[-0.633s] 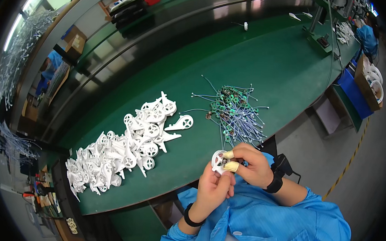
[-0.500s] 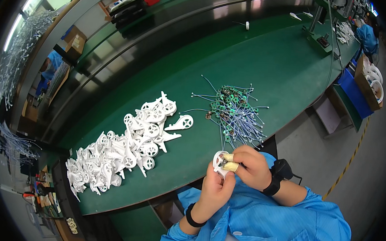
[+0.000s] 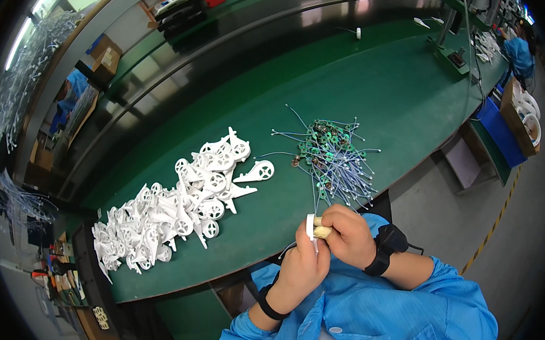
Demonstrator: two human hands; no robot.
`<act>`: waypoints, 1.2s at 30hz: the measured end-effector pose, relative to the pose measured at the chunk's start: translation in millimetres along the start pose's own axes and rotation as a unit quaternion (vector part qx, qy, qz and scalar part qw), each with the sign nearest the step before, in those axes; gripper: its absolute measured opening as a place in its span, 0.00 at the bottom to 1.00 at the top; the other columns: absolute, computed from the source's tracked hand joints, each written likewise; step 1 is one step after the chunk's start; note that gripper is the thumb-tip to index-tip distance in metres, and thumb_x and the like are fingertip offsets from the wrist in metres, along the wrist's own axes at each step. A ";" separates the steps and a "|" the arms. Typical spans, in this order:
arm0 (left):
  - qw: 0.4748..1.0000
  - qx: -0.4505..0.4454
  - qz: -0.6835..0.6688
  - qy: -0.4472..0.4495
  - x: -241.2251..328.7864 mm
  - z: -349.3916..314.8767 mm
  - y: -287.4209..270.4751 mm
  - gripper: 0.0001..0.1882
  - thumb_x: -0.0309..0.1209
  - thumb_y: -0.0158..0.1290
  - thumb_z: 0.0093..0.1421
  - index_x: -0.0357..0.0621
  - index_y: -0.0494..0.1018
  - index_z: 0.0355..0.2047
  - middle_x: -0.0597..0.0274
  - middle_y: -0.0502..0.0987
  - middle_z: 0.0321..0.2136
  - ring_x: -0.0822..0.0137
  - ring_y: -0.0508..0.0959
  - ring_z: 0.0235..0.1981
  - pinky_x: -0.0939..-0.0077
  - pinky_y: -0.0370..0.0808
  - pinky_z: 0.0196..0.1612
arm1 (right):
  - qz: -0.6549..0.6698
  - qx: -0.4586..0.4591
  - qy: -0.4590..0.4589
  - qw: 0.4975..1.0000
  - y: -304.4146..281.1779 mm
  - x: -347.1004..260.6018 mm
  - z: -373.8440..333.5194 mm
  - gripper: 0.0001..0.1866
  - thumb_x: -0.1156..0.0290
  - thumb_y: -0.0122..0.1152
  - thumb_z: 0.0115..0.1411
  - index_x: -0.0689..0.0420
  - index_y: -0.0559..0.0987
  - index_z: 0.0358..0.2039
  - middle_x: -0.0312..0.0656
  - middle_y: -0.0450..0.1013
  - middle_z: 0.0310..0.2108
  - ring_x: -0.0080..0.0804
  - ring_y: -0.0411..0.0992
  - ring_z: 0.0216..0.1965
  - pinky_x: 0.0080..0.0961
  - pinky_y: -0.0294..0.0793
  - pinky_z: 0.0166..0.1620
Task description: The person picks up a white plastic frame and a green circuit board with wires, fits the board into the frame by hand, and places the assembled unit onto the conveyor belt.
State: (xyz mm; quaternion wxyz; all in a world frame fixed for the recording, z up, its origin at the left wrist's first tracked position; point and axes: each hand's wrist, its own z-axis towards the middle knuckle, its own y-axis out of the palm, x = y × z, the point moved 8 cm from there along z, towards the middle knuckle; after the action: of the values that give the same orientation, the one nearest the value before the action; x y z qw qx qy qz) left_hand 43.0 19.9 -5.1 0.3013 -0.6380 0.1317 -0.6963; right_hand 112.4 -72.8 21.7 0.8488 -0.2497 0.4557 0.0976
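Observation:
Above the table's near edge, my left hand [image 3: 301,270] pinches a white plastic housing [image 3: 310,226] between thumb and fingers. The housing is round with a narrow tail and is seen nearly edge-on. Yellow finger covers sit on the closed fingertips of my right hand [image 3: 351,239], which press against the housing's right side. What they pinch there is hidden. A thin wire [image 3: 286,250] shows beside my left hand. Left of my hands lies a heap of similar white housings [image 3: 168,216]. Just beyond them is a pile of small green circuit boards with bluish wires [image 3: 336,159].
A single housing [image 3: 261,172] lies between the heaps on the green table [image 3: 235,256]. Farther back, a small white part [image 3: 358,34] trails a wire. A machine stand [image 3: 451,59] rises at the far right. Beyond it are a blue bin [image 3: 501,132] and a co-worker's blue sleeve [image 3: 517,54].
The white housing has turned from showing its open face to nearly edge-on. A wire has come into sight by my left hand. The small parts at the back have shifted slightly right.

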 end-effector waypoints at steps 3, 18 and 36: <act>0.999 0.013 -0.035 0.012 -0.3 1.2 -4.9 0.28 0.23 0.49 0.60 0.30 0.53 0.58 0.40 0.75 0.26 0.52 0.79 0.22 0.64 0.75 0.25 | 0.028 -0.010 0.039 0.999 3.3 1.6 1.1 0.08 0.82 0.62 0.51 0.62 0.76 0.32 0.44 0.71 0.29 0.37 0.71 0.28 0.27 0.69 0.30; 0.834 -0.056 -0.520 -0.173 -17.1 -4.9 -4.6 0.18 0.19 0.42 0.65 0.36 0.54 0.55 0.63 0.69 0.21 0.78 0.64 0.10 0.83 0.61 0.12 | -0.006 -0.154 -0.051 0.987 10.1 -28.0 33.4 0.12 0.79 0.59 0.54 0.64 0.77 0.41 0.45 0.70 0.35 0.41 0.71 0.34 0.32 0.71 0.38; 0.958 0.023 -0.274 -0.076 -55.6 -8.3 -26.5 0.20 0.25 0.45 0.65 0.34 0.55 0.56 0.59 0.75 0.29 0.76 0.73 0.21 0.81 0.69 0.23 | -0.074 -0.132 -0.083 0.985 57.7 -21.1 38.0 0.14 0.86 0.58 0.50 0.61 0.73 0.39 0.46 0.70 0.35 0.39 0.70 0.31 0.30 0.70 0.34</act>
State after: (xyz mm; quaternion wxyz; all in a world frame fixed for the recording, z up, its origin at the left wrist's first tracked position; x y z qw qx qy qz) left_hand 28.6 71.7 -36.2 0.1223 -0.6935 -0.0872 -0.7046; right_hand 105.4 -2.6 37.2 0.8483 -0.3835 0.3468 0.1142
